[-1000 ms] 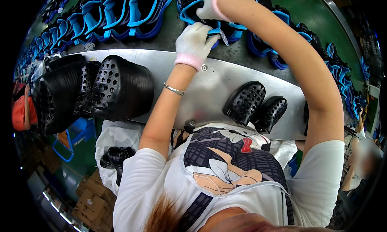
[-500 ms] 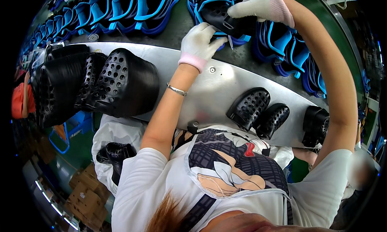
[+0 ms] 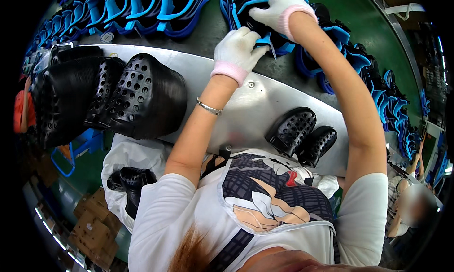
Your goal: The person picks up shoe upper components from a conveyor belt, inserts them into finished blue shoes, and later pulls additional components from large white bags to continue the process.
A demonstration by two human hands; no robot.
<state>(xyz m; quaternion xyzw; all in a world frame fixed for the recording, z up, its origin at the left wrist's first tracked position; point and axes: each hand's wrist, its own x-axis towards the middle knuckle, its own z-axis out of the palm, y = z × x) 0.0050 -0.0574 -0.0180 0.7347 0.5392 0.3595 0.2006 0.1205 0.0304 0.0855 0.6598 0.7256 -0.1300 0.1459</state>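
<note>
At the far side of the metal ledge, a black and blue shoe (image 3: 231,12) lies with its opening under my hands. My left hand (image 3: 236,49), in a white glove with a pink cuff, is curled at the shoe's near end, with the thumb beside a blue edge and a thin pale tag (image 3: 272,51). My right hand (image 3: 279,14), gloved the same way, is closed over the shoe opening. Its thumb points left and its other fingertips are partly hidden. The black perforated piece seen there earlier is mostly out of sight under this hand.
Large black perforated shoe inserts (image 3: 142,97) stand stacked on the metal ledge (image 3: 213,125) at left. Two smaller ones (image 3: 293,127) lie at right. Rows of blue and black shoes (image 3: 179,12) line the green work surface. Cardboard boxes (image 3: 92,234) sit at lower left; another person (image 3: 402,210) is at right.
My right hand has moved left and slightly down, over the shoe opening. The black perforated piece it held is now mostly hidden. My left hand stays at the shoe's near end.
</note>
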